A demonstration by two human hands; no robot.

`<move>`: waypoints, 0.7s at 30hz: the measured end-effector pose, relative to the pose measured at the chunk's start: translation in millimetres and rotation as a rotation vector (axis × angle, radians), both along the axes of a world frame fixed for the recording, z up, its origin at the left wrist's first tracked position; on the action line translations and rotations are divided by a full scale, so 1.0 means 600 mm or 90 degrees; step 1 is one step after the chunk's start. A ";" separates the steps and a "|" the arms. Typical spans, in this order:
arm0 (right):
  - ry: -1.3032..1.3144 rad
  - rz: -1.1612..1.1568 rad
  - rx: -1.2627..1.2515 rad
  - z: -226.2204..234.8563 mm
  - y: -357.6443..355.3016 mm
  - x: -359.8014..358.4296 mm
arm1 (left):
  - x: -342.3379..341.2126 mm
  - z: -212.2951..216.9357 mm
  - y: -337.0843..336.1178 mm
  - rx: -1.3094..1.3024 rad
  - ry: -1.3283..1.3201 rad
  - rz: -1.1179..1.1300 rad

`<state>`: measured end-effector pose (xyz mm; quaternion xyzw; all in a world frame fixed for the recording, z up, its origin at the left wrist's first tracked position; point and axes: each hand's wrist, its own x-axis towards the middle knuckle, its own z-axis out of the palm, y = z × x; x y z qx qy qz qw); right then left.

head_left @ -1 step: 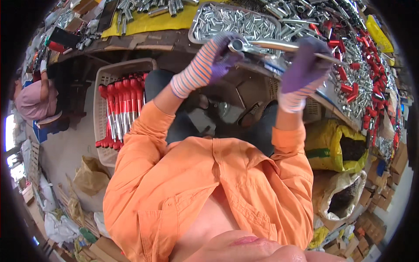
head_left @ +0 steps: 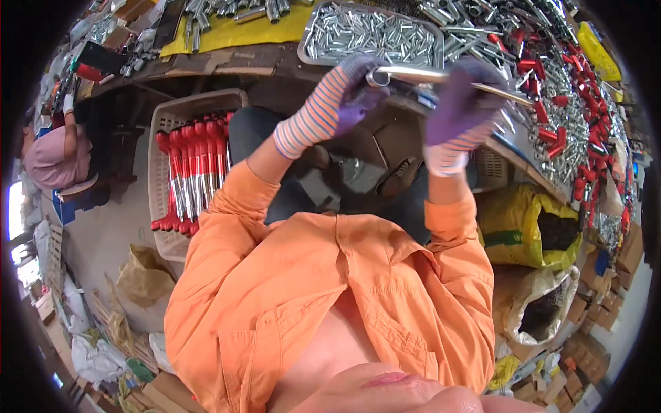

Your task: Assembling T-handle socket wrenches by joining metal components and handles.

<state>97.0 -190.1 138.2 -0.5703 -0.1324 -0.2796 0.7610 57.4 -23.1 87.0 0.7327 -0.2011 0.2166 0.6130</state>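
My left hand (head_left: 356, 93), in a purple-palmed striped glove, is closed around the ring end of a shiny metal tube (head_left: 416, 74). My right hand (head_left: 465, 103), gloved the same way, grips the tube's other end from above. A thin metal rod (head_left: 508, 93) sticks out to the right of that hand; whether it joins the tube is hidden by the glove. Both hands hold the piece level over the bench's near edge. Just beyond it sits a metal tray (head_left: 301, 51) of small silver pins.
Red-handled tools with silver shafts fill a plastic crate (head_left: 160, 113) at my left. Red and silver parts (head_left: 551, 138) heap the bench on the right. Two open sacks (head_left: 509, 227) stand below at my right. Another person (head_left: 58, 155) works at the far left.
My right hand has moved slightly left and down, and my left hand slightly right. The tube has turned, so its ring faces me less, and shifted a little left with the rod.
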 end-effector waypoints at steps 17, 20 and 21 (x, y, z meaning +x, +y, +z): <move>0.212 0.377 -0.393 -0.181 -0.069 -0.202 | -0.184 -0.099 -0.059 -0.285 0.369 -0.090; 0.302 0.450 -0.518 -0.191 -0.089 -0.229 | -0.192 -0.087 -0.064 -0.576 0.501 -0.128; 0.288 0.415 -0.598 -0.191 -0.097 -0.229 | -0.189 -0.109 -0.037 -0.375 0.523 -0.121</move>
